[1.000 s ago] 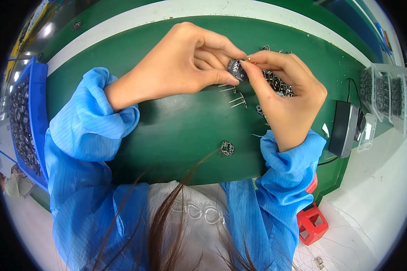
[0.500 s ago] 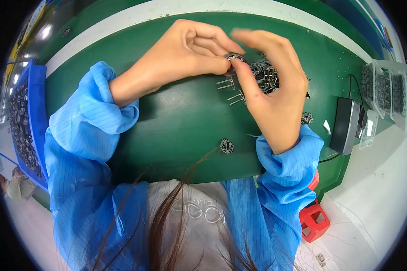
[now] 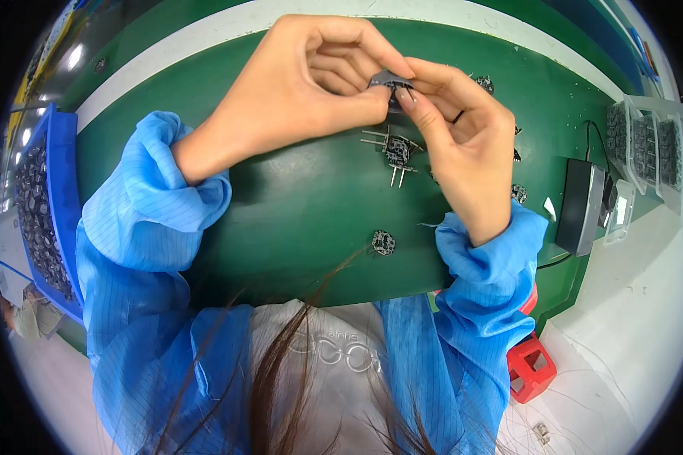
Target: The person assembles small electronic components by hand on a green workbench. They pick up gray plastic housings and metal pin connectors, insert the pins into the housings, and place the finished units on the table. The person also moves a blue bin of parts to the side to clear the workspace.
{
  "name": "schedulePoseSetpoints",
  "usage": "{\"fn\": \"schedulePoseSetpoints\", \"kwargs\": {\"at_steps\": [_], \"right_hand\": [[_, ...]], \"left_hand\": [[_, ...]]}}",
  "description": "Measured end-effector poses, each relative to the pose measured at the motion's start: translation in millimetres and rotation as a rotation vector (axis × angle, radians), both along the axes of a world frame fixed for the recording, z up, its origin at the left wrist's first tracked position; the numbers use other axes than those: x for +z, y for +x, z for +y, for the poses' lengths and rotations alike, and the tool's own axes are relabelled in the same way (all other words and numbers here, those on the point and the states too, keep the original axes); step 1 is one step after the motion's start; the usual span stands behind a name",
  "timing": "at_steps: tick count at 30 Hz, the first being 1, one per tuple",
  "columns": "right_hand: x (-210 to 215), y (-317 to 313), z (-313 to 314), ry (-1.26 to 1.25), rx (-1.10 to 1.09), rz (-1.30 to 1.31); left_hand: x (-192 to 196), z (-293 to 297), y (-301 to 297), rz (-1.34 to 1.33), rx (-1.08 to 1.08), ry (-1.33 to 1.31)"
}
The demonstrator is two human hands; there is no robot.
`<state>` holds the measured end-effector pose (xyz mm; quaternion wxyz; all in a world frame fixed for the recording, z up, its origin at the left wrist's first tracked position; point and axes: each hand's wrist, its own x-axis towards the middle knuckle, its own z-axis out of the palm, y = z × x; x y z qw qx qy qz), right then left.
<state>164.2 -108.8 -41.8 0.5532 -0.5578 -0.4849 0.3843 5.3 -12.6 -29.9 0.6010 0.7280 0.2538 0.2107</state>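
A matt green mat [image 3: 296,220] was seen under thin, shiny metal pins [image 3: 391,142]. At nine o'clock a glossy blue plastic bin [image 3: 61,197] was noted; at three, clear plastic trays [image 3: 645,144] and a matt dark box [image 3: 582,206]. Sleeves [image 3: 152,205] of smooth, finely striped blue cloth were worn.

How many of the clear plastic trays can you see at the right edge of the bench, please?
3: the clear plastic trays stand side by side at the far right, left tray, middle tray, right tray. Others may lie beyond the picture's rim.
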Motion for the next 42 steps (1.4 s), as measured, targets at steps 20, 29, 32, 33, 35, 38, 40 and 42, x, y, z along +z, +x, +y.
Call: {"fn": "schedulePoseSetpoints", "kwargs": {"at_steps": [20, 29, 32, 33, 35, 38, 40, 42], "right_hand": [[0.0, -4.3, -0.7, 0.280, -0.109, -0.437], [3.2, 1.5, -2.7, 0.128, -0.030, -0.375], [-3.3, -3.8, -3.7, 0.160, -0.101, -0.493], [-0.8, -6.8, -7.0, 0.257, -0.120, -0.606], [10.3, -17.9, -27.8, 0.197, -0.014, -0.632], [5.2, -20.8, -62.5, 0.185, 0.154, -0.825], [-3.4, -26.9, -75.5, 0.188, 0.262, -1.015], [-24.9, -28.9, -84.9, 0.166, 0.354, -1.183]], "left_hand": [[-3.8, -2.8, -9.3, -0.069, 0.023, 0.331], [7.9, 10.0, -7.6, 0.052, -0.061, 0.062], [-17.8, 44.1, -3.1, -0.091, -0.007, 0.025], [-18.8, 58.6, -9.3, -0.061, 0.088, 0.068], [-21.4, 87.5, -30.6, -0.003, 0.285, 0.155], [-37.3, 132.6, -63.5, 0.269, 0.472, 0.619], [-66.9, 170.0, -93.4, 0.511, 0.502, 1.099], [-81.3, 178.9, -92.6, 0.423, 0.584, 0.984]]}}
